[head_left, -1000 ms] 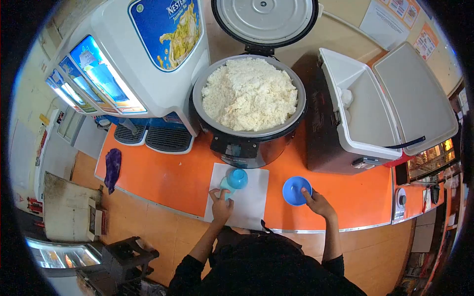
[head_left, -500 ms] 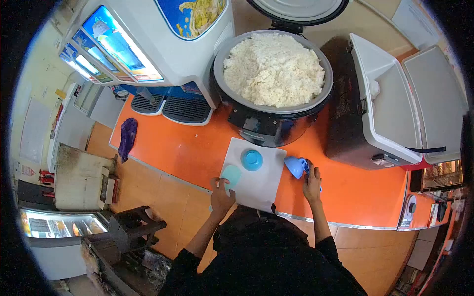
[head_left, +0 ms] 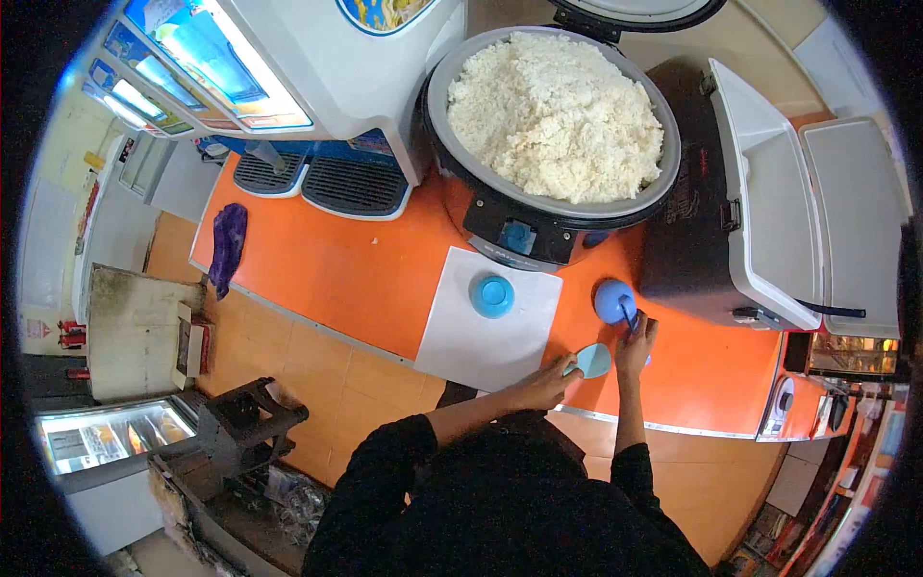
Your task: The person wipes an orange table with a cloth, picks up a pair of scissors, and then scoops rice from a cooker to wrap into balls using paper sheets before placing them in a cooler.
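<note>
My left hand point(head_left: 550, 383) grips a pale teal rice paddle point(head_left: 594, 361) by its handle end, with the flat blade over the orange counter. Just right of it, my right hand point(head_left: 635, 351) is closed on the handle of a rounded blue scoop point(head_left: 610, 300). On a white sheet of paper point(head_left: 471, 341) sits a small light-blue bowl point(head_left: 492, 296), apparently bottom up, apart from both hands. Beyond the paper stands a rice cooker point(head_left: 519, 237) heaped with white rice point(head_left: 562, 120).
A drink dispenser point(head_left: 288, 58) stands left of the cooker, and a purple cloth point(head_left: 228, 248) lies at the counter's left edge. To the right is a dark cooler box point(head_left: 687, 231) with its lid open. The counter's metal-trimmed edge point(head_left: 317, 327) runs in front of me.
My left hand has carried the teal paddle rightward off the paper, close to the right hand. The blue scoop has turned in my right hand. The view has shifted somewhat.
</note>
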### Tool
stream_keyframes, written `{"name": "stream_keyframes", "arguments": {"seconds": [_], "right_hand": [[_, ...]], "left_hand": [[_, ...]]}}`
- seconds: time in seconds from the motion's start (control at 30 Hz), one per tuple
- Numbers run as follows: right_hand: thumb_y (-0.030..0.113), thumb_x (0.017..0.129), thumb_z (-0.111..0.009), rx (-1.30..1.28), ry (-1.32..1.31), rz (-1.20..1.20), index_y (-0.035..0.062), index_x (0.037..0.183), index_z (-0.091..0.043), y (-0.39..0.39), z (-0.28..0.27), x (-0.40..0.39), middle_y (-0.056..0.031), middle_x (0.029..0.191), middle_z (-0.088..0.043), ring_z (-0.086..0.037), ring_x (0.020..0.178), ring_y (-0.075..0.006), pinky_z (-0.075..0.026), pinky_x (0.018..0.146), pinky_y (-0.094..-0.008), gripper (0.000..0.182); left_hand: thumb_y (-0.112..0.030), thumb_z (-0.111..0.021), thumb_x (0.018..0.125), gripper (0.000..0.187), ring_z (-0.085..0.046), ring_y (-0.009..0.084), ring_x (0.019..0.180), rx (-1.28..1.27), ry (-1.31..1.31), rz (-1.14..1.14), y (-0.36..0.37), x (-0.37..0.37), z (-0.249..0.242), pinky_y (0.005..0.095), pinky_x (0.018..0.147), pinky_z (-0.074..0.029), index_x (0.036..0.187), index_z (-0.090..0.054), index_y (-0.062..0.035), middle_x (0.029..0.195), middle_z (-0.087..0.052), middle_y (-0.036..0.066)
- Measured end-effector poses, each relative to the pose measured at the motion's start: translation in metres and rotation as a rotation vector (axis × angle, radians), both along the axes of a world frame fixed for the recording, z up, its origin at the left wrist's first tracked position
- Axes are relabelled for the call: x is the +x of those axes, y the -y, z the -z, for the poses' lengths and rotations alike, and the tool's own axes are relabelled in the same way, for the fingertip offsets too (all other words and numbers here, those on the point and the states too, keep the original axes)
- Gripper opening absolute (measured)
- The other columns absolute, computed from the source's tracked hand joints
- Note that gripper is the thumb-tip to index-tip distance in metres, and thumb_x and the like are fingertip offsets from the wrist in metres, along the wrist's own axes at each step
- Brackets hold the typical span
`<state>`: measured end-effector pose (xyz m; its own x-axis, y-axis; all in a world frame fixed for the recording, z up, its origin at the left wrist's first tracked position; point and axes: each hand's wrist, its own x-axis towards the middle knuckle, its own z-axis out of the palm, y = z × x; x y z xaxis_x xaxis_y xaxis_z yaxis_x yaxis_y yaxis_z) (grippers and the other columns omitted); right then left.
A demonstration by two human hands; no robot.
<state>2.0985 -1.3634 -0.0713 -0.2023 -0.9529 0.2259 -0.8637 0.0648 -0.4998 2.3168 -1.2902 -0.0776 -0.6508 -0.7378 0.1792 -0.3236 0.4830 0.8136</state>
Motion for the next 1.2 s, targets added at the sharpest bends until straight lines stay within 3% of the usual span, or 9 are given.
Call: {"name": "stream_keyframes", "arguments": {"seconds": [0.13,0.3,0.43,0.53,0.63,0.7,0.8,1.03,1.2], "right_hand": [[0.0,0.07,-0.058,-0.271,-0.169,0.122,0.0073,0.127,-0.05,0.002,-0.021,0.038,-0.0194,0.116,-0.049,-0.05,0.105,-0.0403,-0.04,0.089,-0.0525,0.059],[0.027,0.077,-0.072,0.174,0.209,-0.504,0.0198,0.132,-0.053,0.004,-0.062,0.175,-0.0157,0.126,-0.05,-0.051,0.11,-0.0341,-0.041,0.093,-0.0459,0.058],[0.032,0.075,-0.074,0.047,-0.002,-0.513,0.0302,0.136,-0.047,0.01,-0.017,0.231,-0.0185,0.134,-0.043,-0.048,0.113,-0.0367,-0.04,0.095,-0.0477,0.067],[0.033,0.072,-0.074,0.084,-0.049,-0.461,0.031,0.136,-0.047,0.006,-0.017,0.233,-0.0201,0.135,-0.042,-0.047,0.113,-0.0393,-0.04,0.094,-0.0489,0.07],[0.032,0.076,-0.073,0.14,0.129,-0.473,0.0239,0.139,-0.043,-0.01,-0.034,0.233,-0.0217,0.132,-0.042,-0.047,0.111,-0.0411,-0.04,0.095,-0.0502,0.071],[0.03,0.081,-0.071,0.143,0.73,-0.628,0.0131,0.141,-0.036,-0.021,-0.023,0.247,-0.0217,0.132,-0.042,-0.047,0.114,-0.0395,-0.04,0.098,-0.0479,0.072],[0.03,0.086,-0.068,0.186,1.134,-0.616,0.0062,0.141,-0.031,-0.031,-0.006,0.268,-0.0196,0.133,-0.041,-0.046,0.118,-0.0334,-0.038,0.101,-0.0433,0.071],[0.023,0.093,-0.059,0.023,1.269,-0.103,0.0019,0.137,-0.032,-0.002,0.015,0.194,-0.0154,0.13,-0.042,-0.042,0.119,-0.0245,-0.032,0.104,-0.0365,0.056],[0.021,0.091,-0.06,-0.323,1.09,0.135,0.0019,0.137,-0.032,0.0,-0.011,0.171,-0.016,0.132,-0.04,-0.04,0.122,-0.025,-0.031,0.105,-0.0377,0.057]], "left_hand": [[-0.013,-0.065,0.076,0.056,-0.04,0.042,0.123,-0.005,0.082,-0.265,-0.005,0.051,-0.029,0.0513,0.103,-0.035,0.128,-0.046,-0.0034,0.124,-0.044,0.025],[-0.061,-0.074,0.067,0.109,-0.036,0.0452,0.125,0.01,0.809,-1.126,-0.023,0.146,-0.016,0.0576,0.103,-0.03,0.139,-0.03,0.0087,0.134,-0.035,0.03],[-0.069,-0.073,0.062,0.119,-0.043,0.0441,0.116,0.288,0.72,-1.134,-0.009,0.16,-0.018,0.0575,0.095,-0.036,0.14,-0.027,0.0095,0.128,-0.039,0.029],[-0.067,-0.075,0.061,0.11,-0.048,0.0428,0.105,0.083,0.529,-1.173,-0.002,0.175,0.017,0.0543,0.084,-0.042,0.131,-0.037,0.01,0.111,-0.051,0.026],[-0.057,-0.08,0.061,0.085,-0.052,0.0412,0.099,0.383,0.353,-1.122,0.006,0.194,0.023,0.0515,0.079,-0.043,0.107,-0.052,0.0085,0.088,-0.058,0.022],[-0.039,-0.085,0.064,0.055,-0.055,0.0376,0.089,-0.005,0.652,-1.035,0.008,0.19,0.019,0.0477,0.073,-0.043,0.083,-0.054,0.003,0.075,-0.058,0.018],[-0.019,-0.08,0.07,0.034,-0.053,0.0306,0.074,-0.066,0.395,-0.89,0.009,0.185,0.02,0.0392,0.066,-0.042,0.078,-0.053,-0.0001,0.071,-0.055,0.016],[0.004,-0.064,0.076,0.017,-0.055,0.0119,0.078,0.421,-0.227,-0.924,-0.006,0.193,-0.012,0.0294,0.07,-0.046,0.084,-0.05,-0.0031,0.081,-0.058,0.004],[0.006,-0.058,0.079,0.024,-0.059,0.0204,0.097,0.367,-0.524,-0.874,-0.001,0.17,-0.063,0.0359,0.087,-0.044,0.101,-0.056,-0.0032,0.104,-0.06,0.01]]}}
